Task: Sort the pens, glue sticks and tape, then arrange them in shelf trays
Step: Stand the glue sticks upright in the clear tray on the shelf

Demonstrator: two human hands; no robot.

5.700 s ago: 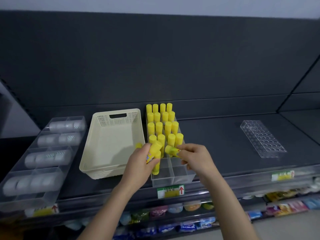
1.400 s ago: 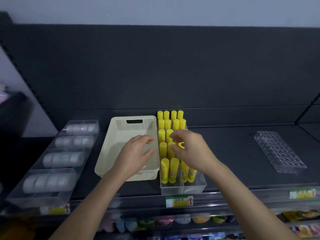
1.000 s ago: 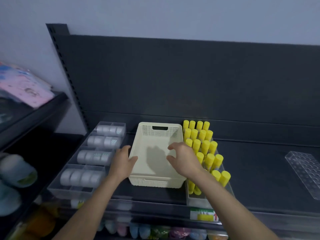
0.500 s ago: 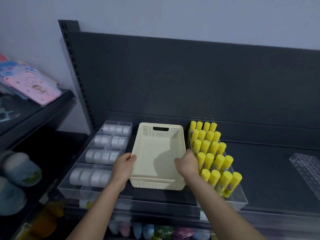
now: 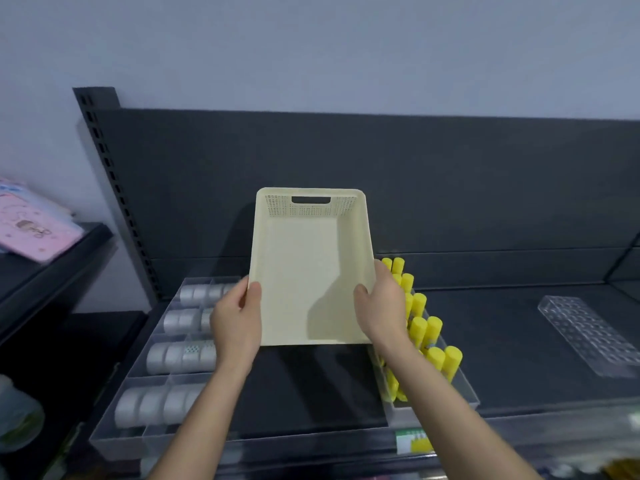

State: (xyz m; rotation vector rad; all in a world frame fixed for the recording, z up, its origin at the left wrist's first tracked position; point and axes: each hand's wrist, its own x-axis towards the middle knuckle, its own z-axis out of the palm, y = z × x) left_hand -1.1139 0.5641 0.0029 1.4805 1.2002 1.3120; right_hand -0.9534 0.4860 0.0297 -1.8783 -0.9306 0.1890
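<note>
An empty cream plastic basket (image 5: 304, 265) is lifted off the dark shelf and tilted toward me. My left hand (image 5: 235, 323) grips its left rim, thumb inside. My right hand (image 5: 382, 306) grips its right rim the same way. Yellow glue sticks (image 5: 424, 329) stand upright in a clear tray (image 5: 464, 396) just right of the basket, partly hidden by my right wrist. Rolls of clear tape (image 5: 180, 355) lie in rows in a clear divided tray (image 5: 114, 434) on the left.
A clear holder with round holes (image 5: 588, 334) lies on the shelf (image 5: 502, 341) at the right. A side shelf at left carries pink packets (image 5: 31, 233). Lower shelves hold coloured goods. Bare dark shelf surface shows under the raised basket.
Both hands closed on the basket's side rims and raised it off the shelf, tilting its inside toward me. The glue sticks and tape trays stayed put.
</note>
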